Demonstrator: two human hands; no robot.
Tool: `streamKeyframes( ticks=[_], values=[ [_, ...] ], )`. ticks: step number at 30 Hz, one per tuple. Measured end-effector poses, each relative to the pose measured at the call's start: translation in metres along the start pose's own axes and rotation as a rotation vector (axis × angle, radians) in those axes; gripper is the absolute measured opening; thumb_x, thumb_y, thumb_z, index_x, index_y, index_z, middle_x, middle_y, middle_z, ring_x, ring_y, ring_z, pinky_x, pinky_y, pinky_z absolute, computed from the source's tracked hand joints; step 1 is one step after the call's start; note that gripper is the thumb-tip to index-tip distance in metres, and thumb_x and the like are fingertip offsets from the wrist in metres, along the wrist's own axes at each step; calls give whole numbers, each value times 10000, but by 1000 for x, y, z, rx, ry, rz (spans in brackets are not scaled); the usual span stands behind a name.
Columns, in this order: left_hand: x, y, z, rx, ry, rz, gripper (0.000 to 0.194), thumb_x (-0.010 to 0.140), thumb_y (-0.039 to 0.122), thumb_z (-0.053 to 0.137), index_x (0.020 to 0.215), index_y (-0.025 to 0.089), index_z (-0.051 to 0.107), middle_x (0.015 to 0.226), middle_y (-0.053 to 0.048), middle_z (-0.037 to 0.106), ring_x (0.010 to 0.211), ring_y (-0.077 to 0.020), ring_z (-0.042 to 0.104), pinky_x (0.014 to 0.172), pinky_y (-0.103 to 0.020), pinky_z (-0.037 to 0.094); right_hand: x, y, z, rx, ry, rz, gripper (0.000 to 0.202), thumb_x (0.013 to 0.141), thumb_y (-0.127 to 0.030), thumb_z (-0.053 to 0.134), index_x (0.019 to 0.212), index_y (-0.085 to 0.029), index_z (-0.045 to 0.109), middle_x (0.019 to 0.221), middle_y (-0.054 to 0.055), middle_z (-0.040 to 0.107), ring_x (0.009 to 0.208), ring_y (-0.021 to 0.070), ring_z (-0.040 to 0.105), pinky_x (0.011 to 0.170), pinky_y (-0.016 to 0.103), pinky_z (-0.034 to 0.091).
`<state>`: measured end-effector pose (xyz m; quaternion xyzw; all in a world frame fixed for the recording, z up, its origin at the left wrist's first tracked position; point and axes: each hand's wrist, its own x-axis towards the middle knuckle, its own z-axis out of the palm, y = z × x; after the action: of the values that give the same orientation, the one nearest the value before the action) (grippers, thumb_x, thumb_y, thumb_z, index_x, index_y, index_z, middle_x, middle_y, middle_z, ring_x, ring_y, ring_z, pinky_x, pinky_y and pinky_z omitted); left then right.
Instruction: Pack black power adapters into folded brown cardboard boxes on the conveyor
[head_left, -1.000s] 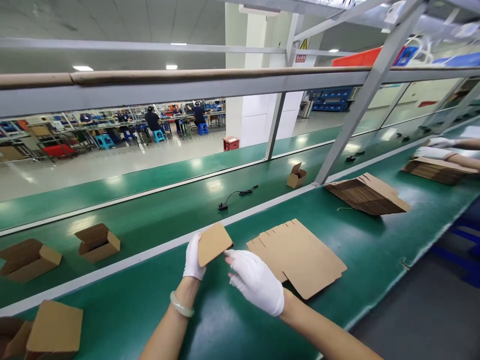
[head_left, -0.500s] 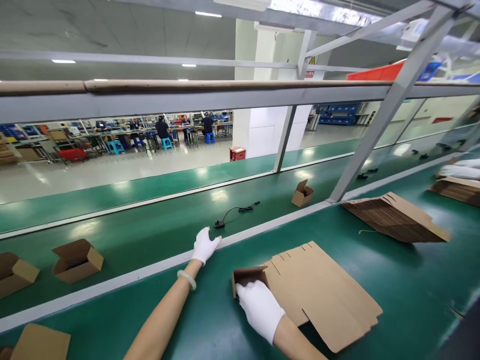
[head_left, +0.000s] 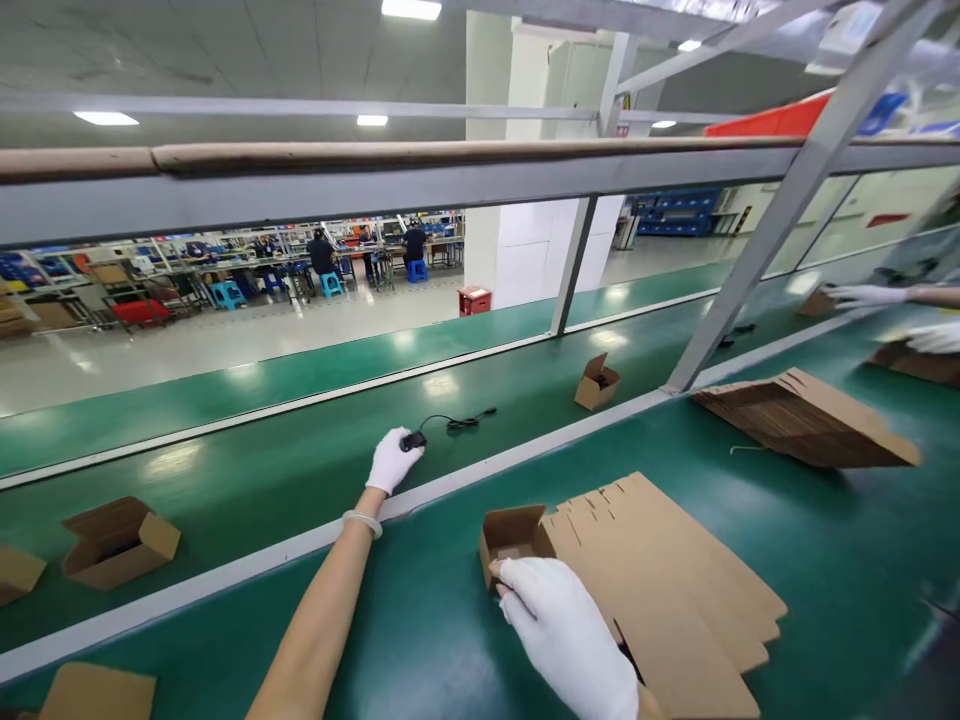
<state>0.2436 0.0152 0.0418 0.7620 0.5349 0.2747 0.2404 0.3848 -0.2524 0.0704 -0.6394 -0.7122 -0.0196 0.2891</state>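
My left hand, in a white glove, has its fingers closed on a black power adapter over the green belt; its cord trails to the right. In front of me, my right hand, gloved too, pinches the near edge of an open small cardboard box. The inside of that box shows brown card. Flat cardboard blanks lie in a stack right beside the box, partly under my right forearm.
Open boxes stand on the belt at left, another box near the post. More blanks lie at right. A co-worker's gloved hands show at far right. A metal rail edges the belt.
My left hand has moved onto the adapter and taken hold of it. My right hand has come out of the box to its near edge. A co-worker's hand now reaches toward a box.
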Motion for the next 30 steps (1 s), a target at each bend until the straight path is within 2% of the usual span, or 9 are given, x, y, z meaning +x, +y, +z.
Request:
streamKeyframes(
  ticks=[3, 7, 12, 15, 18, 20, 25, 27, 30],
  values=[
    [-11, 9, -37, -258, 113, 97, 366, 706, 306, 634, 1032, 156, 563, 1108, -87, 603, 979, -183, 582, 864, -285, 433, 3, -17, -1, 100, 37, -42, 243, 837, -141, 375, 857, -200, 610, 748, 31, 656, 705, 173, 601, 679, 299, 427],
    [-42, 35, -79, -774, 256, 232, 296, 608, 335, 733, 795, 152, 593, 829, -38, 653, 764, -147, 616, 711, -254, 471, 29, -35, 13, 159, -56, 41, 335, 832, -219, 433, 1143, -178, 550, 972, 75, 664, 801, 199, 613, 722, 322, 444],
    [-92, 68, -106, -1246, 364, 220, 339, 704, 480, 646, 657, 176, 501, 492, 52, 493, 460, -83, 512, 463, -191, 398, 69, -63, 49, 308, -285, 168, 738, 706, -397, 613, 1338, -118, 354, 1344, 167, 425, 999, 263, 562, 818, 353, 426],
    [-119, 79, -115, -1397, 337, 216, 384, 710, 558, 606, 679, 189, 503, 465, 64, 441, 412, -69, 454, 431, -190, 378, 76, -85, 73, 412, -401, 187, 768, 647, -408, 665, 1315, -147, 387, 1233, 145, 530, 978, 277, 562, 794, 351, 426],
    [-138, 77, -127, -1407, 377, 177, 401, 730, 592, 559, 725, 193, 522, 489, 55, 470, 417, -72, 469, 415, -189, 369, 68, -102, 85, 638, -474, 155, 417, 707, -316, 602, 1107, -208, 555, 924, 36, 645, 806, 199, 585, 707, 290, 434],
    [-147, 69, -133, -1358, 418, 138, 416, 756, 603, 514, 775, 188, 532, 517, 43, 514, 423, -78, 499, 399, -184, 355, 59, -105, 82, 849, -419, 164, 238, 744, -267, 538, 964, -192, 591, 811, 11, 627, 727, 157, 566, 669, 257, 436],
    [-163, 49, -120, -1162, 369, 20, 481, 803, 604, 423, 939, 158, 542, 658, -11, 634, 396, -78, 508, 340, -177, 291, 54, -96, 44, 1184, -115, 275, 319, 752, -312, 528, 1038, -176, 567, 831, 22, 595, 694, 142, 546, 642, 254, 457],
    [-169, 48, -102, -1080, 287, -7, 500, 819, 592, 403, 1018, 157, 547, 759, -34, 666, 454, -88, 549, 378, -188, 357, 59, -92, 28, 1174, -104, 251, 378, 750, -306, 532, 1110, -195, 557, 839, 18, 601, 673, 139, 545, 643, 264, 467],
    [-177, 55, -72, -986, 212, -15, 495, 838, 560, 402, 1084, 162, 566, 930, -58, 670, 743, -142, 637, 635, -247, 498, 65, -87, 12, 1076, -160, 140, 363, 742, -242, 518, 1097, -205, 581, 873, 18, 625, 713, 146, 566, 713, 288, 482]
  ],
)
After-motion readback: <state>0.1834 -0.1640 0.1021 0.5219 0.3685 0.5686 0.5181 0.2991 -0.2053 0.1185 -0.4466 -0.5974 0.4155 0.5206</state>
